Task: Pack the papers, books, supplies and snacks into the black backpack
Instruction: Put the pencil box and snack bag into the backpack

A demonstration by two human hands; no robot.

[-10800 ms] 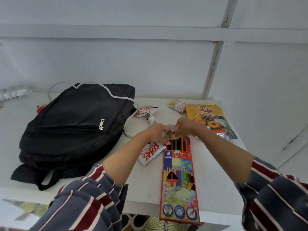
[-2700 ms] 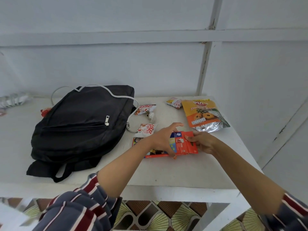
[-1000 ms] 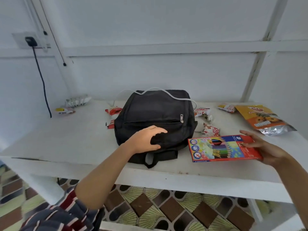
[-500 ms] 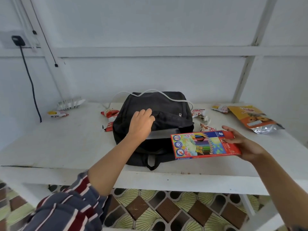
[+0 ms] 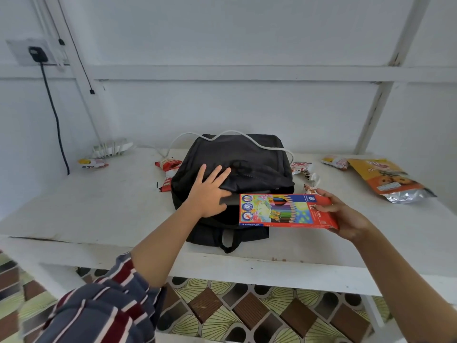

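The left hand (image 5: 210, 194) lies on the front flap (image 5: 259, 180) of the black backpack (image 5: 237, 154), fingers spread and straight, pushing the fabric up and back so the mouth gapes toward the person. Whether the thumb hooks under the edge cannot be told. The right hand (image 5: 346, 215) grips the far end of a Staedtler box of coloured pencils (image 5: 284, 211), thumb on the printed face and the fingers hidden behind it. It holds the box flat and lengthwise, with the free end level with the opening. The hands are apart, one to each job: the soft bag would sag closed on its own, so one hand props it while the other feeds the long box in by its narrow end. The box is not yet inside. Its left end sits just in front of the gap, where a pale grey edge shows that I cannot identify.

The backpack lies on its back near the front of the white bench (image 5: 99, 206), with a white cable (image 5: 247, 137) draped across its top. The snacks look unpacked: an orange biscuit pouch (image 5: 388, 179) well to the right and small red-and-white snack packets (image 5: 300, 167) beside the bag on both sides. No papers or books are visible on the bench. A power strip (image 5: 111, 147) sits at the back left.
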